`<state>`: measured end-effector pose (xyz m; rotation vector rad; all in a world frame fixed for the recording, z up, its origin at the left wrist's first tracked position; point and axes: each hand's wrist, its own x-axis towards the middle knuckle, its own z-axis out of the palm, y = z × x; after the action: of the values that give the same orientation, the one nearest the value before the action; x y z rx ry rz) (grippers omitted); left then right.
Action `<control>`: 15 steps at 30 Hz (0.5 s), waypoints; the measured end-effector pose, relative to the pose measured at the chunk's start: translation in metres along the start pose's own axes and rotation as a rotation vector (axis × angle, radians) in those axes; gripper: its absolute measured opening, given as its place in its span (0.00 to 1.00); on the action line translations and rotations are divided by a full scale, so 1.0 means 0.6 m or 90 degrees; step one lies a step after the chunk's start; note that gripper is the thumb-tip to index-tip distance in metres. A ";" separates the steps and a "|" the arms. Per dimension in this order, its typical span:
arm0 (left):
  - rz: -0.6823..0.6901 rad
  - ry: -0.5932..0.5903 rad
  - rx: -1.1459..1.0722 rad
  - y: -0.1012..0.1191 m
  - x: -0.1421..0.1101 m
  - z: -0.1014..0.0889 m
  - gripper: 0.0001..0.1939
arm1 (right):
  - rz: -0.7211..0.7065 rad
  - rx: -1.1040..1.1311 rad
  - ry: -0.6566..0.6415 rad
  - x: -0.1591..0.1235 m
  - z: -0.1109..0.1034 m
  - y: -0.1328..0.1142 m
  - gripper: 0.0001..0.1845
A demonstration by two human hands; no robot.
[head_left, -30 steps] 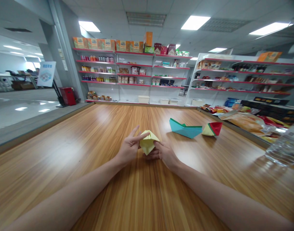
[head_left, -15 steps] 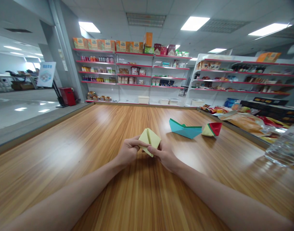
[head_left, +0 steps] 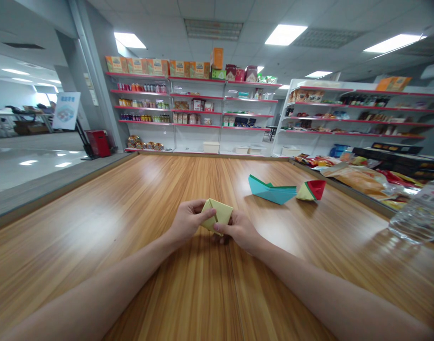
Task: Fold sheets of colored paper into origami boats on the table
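Between my two hands is a folded piece of pale yellow paper, a small squarish shape with a slit or fold line down its front. My left hand grips its left side, thumb lying across the front face and fingers behind. On the lower right edge, my right hand pinches it with the thumb in front; most of its fingers are hidden behind the paper. Beyond my right hand, a blue and green folded paper boat rests on the table. Right beside it sits a small yellow, green and red folded paper piece.
The wooden table spreads out all round my arms. At the right edge stands a clear plastic bottle, with packaged snacks behind it. Stocked shelves line the far side.
The yellow paper has tipped and come slightly lower. My left thumb has shifted up onto its front face, where a finger lay across its lower part before. The right hand keeps its pinch.
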<state>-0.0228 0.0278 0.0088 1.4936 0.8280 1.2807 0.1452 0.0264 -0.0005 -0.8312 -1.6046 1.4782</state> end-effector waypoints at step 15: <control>0.033 0.186 0.340 0.008 -0.004 0.020 0.27 | 0.033 -0.058 -0.085 -0.018 0.013 -0.005 0.12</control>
<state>-0.0118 0.0214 0.0126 1.7672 1.4132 1.4047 0.1436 0.0130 0.0014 -0.8446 -1.7730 1.5344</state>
